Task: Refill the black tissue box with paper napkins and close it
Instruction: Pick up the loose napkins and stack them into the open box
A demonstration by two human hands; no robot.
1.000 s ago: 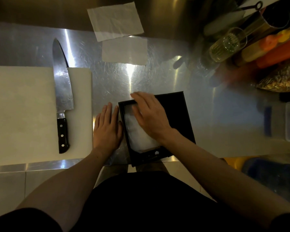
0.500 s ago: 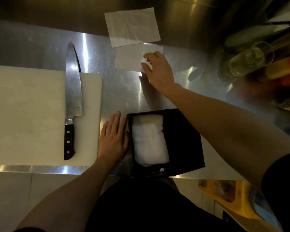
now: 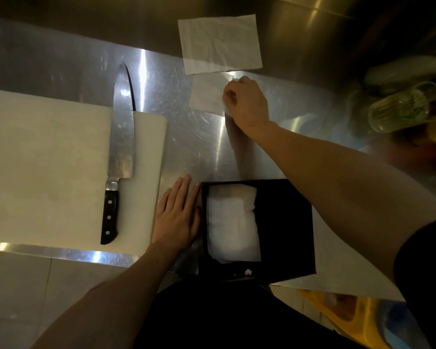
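The black tissue box point(image 3: 285, 222) lies open at the near edge of the steel counter, with a stack of white napkins point(image 3: 233, 222) filling its left half. My left hand point(image 3: 178, 217) rests flat on the counter, fingers against the box's left wall. Farther back, my right hand point(image 3: 247, 103) pinches the right edge of a loose paper napkin point(image 3: 207, 95) lying flat on the counter. A second, larger napkin point(image 3: 220, 44) leans against the steel back wall just behind it.
A white cutting board point(image 3: 48, 167) lies to the left with a large black-handled knife point(image 3: 118, 152) along its right side, blade pointing away. Glass bottles and jars point(image 3: 408, 107) crowd the right rear. A yellow object point(image 3: 337, 308) sits on the floor below the counter edge.
My right hand left the napkins in the box, reached back across the counter, and has now closed its fingers on the loose napkin's edge. The left hand stayed beside the box.
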